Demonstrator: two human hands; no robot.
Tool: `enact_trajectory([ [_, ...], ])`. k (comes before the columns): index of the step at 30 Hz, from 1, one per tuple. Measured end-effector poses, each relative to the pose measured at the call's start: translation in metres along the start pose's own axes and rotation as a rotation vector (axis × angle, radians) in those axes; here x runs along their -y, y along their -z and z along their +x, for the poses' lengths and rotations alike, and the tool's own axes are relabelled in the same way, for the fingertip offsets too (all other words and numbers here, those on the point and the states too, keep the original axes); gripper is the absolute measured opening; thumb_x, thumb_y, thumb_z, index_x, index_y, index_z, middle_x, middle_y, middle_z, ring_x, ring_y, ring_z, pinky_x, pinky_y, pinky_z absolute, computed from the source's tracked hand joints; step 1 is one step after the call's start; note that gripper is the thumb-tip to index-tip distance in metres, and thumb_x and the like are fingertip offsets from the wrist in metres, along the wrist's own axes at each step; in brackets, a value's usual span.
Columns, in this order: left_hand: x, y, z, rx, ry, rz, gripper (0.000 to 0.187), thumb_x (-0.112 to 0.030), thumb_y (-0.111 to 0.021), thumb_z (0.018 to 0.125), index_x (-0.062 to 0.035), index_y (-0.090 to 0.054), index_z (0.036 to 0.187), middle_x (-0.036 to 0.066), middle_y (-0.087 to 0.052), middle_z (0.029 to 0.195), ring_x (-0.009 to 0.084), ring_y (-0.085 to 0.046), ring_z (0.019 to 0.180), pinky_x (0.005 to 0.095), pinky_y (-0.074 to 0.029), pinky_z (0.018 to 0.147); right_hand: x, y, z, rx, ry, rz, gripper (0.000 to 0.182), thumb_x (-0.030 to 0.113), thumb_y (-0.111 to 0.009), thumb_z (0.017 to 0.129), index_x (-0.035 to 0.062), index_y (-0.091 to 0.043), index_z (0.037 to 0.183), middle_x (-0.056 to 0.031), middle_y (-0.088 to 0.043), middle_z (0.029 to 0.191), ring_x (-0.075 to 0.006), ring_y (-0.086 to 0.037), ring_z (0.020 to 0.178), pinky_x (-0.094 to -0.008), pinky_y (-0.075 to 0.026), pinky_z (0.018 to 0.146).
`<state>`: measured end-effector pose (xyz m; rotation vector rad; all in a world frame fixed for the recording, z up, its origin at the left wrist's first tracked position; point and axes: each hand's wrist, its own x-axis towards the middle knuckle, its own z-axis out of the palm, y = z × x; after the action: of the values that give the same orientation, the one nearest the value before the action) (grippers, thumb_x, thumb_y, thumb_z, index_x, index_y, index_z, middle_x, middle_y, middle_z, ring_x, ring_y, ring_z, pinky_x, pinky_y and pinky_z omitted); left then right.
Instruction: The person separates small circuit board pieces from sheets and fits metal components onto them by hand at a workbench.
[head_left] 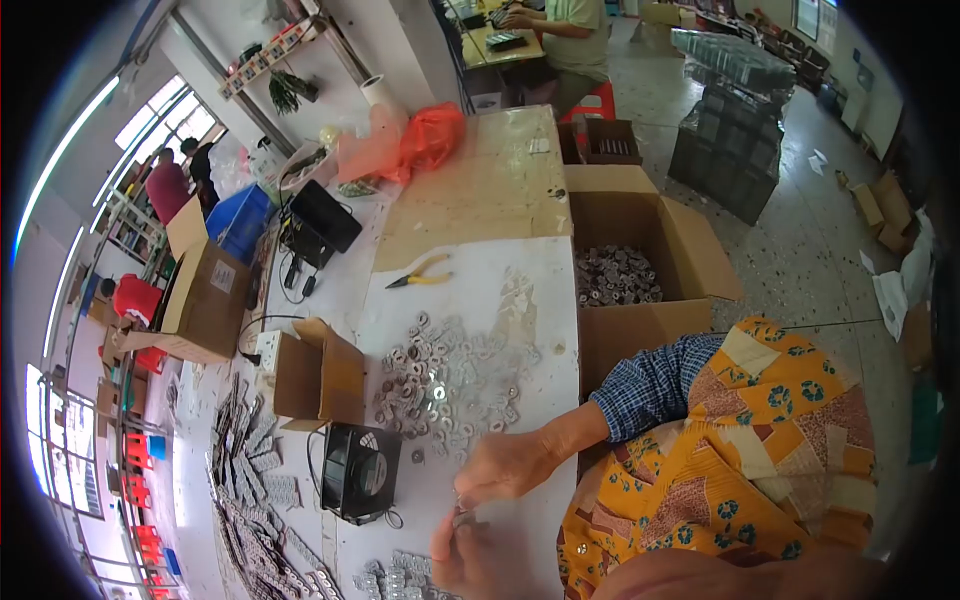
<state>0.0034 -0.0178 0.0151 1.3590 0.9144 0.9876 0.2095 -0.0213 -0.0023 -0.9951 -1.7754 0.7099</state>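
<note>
My right hand (508, 466), with a blue checked sleeve, reaches over the white table with its fingertips pinched together. Just below it in the view, my left hand (470, 556) has its thumb and finger closed on a small greyish metal piece (463, 518). The fingertips of both hands meet around this piece, and its exact shape is hard to make out. Beyond my hands lies a loose pile of small metal ring-like parts (405, 385), with clear plastic-looking pieces (485, 375) beside it. Close to my left hand are metal strips of joined parts (395, 575).
A black fan (360, 472) and a small open carton (320, 372) stand beyond my hands. Yellow-handled pliers (420, 275) lie farther up the table. Many metal strips (245, 490) cover the far edge. A carton of metal parts (618, 277) adjoins the table. Other people work in the background.
</note>
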Motion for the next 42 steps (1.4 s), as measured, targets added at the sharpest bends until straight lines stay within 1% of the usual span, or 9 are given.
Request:
enact_trajectory([
  [3, 0.002, 0.009, 0.002, 0.095, -0.01, -0.045, 0.023, -0.015, -0.063, 0.097, 0.002, -0.065, 0.112, 0.01, -0.069, 0.09, 0.014, -0.064, 0.072, 0.022, -0.045, 0.051, -0.002, 0.0, 0.002, 0.089, -0.005, 0.108, 0.036, 0.027, -0.06, 0.097, 0.0009, -0.054, 0.073, -0.0175, -0.056, 0.063, -0.0373, -0.057, 0.059, -0.0435, -0.043, 0.055],
  [9, -0.001, -0.005, 0.004, -0.035, -0.178, 0.095, 0.022, -0.016, -0.063, 0.097, 0.0009, -0.065, 0.111, 0.008, -0.069, 0.089, 0.0112, -0.064, 0.073, 0.0199, -0.043, 0.052, 0.003, 0.003, 0.002, 0.062, 0.007, -0.125, 0.034, 0.026, -0.059, 0.096, 0.0009, -0.054, 0.074, -0.0177, -0.056, 0.063, -0.0382, -0.057, 0.06, -0.0438, -0.043, 0.055],
  [12, -0.001, -0.003, 0.003, 0.041, -0.036, 0.087, 0.021, -0.016, -0.065, 0.097, 0.0002, -0.066, 0.111, 0.008, -0.07, 0.091, 0.011, -0.065, 0.075, 0.0196, -0.044, 0.054, 0.0, 0.002, 0.001, 0.01, -0.039, -0.057, 0.025, 0.021, -0.061, 0.093, 0.0041, -0.054, 0.077, -0.0177, -0.054, 0.063, -0.0391, -0.057, 0.061, -0.0458, -0.042, 0.053],
  [15, 0.006, -0.003, 0.006, -0.012, -0.075, 0.099, 0.021, -0.016, -0.066, 0.096, 0.0002, -0.067, 0.11, 0.007, -0.07, 0.091, 0.0123, -0.066, 0.078, 0.0201, -0.045, 0.056, 0.001, 0.005, 0.002, -0.098, -0.083, -0.095, 0.023, 0.021, -0.061, 0.093, 0.0043, -0.055, 0.079, -0.0177, -0.055, 0.064, -0.0385, -0.057, 0.06, -0.0453, -0.042, 0.053],
  [18, 0.0, -0.02, 0.007, -0.106, -0.375, 0.192, 0.022, -0.015, -0.066, 0.096, 0.0021, -0.066, 0.11, 0.007, -0.07, 0.088, 0.0133, -0.066, 0.074, 0.0204, -0.045, 0.056, 0.004, 0.007, 0.003, -0.11, -0.101, -0.134, 0.032, 0.026, -0.061, 0.095, 0.0015, -0.055, 0.075, -0.0169, -0.055, 0.063, -0.0361, -0.057, 0.059, -0.0426, -0.043, 0.054],
  [21, -0.001, -0.004, 0.003, -0.034, -0.03, 0.036, 0.023, -0.014, -0.066, 0.096, 0.0039, -0.066, 0.109, 0.008, -0.069, 0.083, 0.0129, -0.065, 0.068, 0.0206, -0.044, 0.054, 0.0, 0.005, 0.001, 0.028, 0.002, -0.041, 0.021, 0.019, -0.059, 0.095, 0.0049, -0.058, 0.08, -0.0154, -0.06, 0.072, -0.035, -0.06, 0.066, -0.0408, -0.046, 0.058],
  [33, -0.009, 0.004, 0.001, 0.078, 0.065, -0.126, 0.019, -0.013, -0.067, 0.095, 0.0027, -0.067, 0.106, 0.008, -0.067, 0.077, 0.011, -0.062, 0.062, 0.0203, -0.039, 0.047, 0.007, 0.011, 0.002, 0.352, -0.239, 0.364, 0.017, 0.016, -0.058, 0.097, 0.0049, -0.063, 0.084, -0.0116, -0.061, 0.072, -0.027, -0.06, 0.067, -0.0359, -0.046, 0.061],
  [39, -0.006, 0.01, 0.001, 0.159, 0.115, 0.017, 0.016, -0.008, -0.071, 0.091, 0.0008, -0.066, 0.104, 0.006, -0.067, 0.075, 0.0109, -0.062, 0.06, 0.0194, -0.039, 0.047, 0.005, 0.007, 0.001, 0.323, -0.007, 0.256, 0.021, 0.018, -0.059, 0.097, 0.0034, -0.059, 0.082, -0.0138, -0.059, 0.067, -0.0302, -0.059, 0.064, -0.0357, -0.045, 0.058],
  [42, -0.01, 0.004, 0.002, 0.051, 0.184, -0.051, 0.012, -0.008, -0.072, 0.089, -0.0011, -0.064, 0.096, 0.006, -0.066, 0.075, 0.0099, -0.061, 0.06, 0.019, -0.041, 0.047, 0.006, 0.007, 0.002, 0.26, 0.112, -0.076, 0.024, 0.019, -0.059, 0.098, 0.0026, -0.058, 0.081, -0.0136, -0.055, 0.063, -0.0275, -0.058, 0.059, -0.0363, -0.044, 0.055],
])
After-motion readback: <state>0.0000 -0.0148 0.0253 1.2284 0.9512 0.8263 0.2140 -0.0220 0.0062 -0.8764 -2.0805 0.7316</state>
